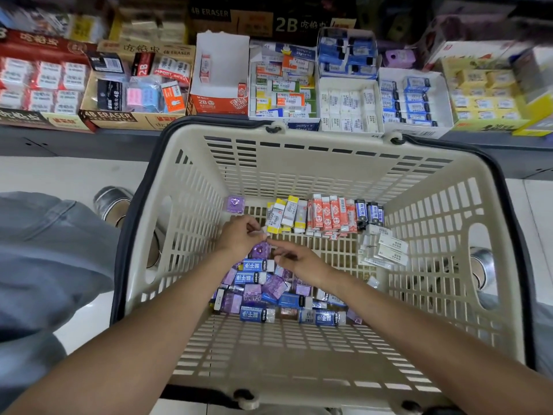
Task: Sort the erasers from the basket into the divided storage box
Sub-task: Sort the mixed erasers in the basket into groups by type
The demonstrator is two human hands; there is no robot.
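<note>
Erasers [263, 283]: light, stiff, slick-wrapped (pinch long sides) | basket [299, 163] floor, near edge | left hand [239, 235], right hand [299, 260]: fingers curled, contents indiscernible

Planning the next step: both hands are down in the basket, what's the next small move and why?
Probably lift the left hand clear with the small white piece it pinches. The right hand only meets it at the fingertips above the purple and blue erasers, and nothing else is held.
</note>
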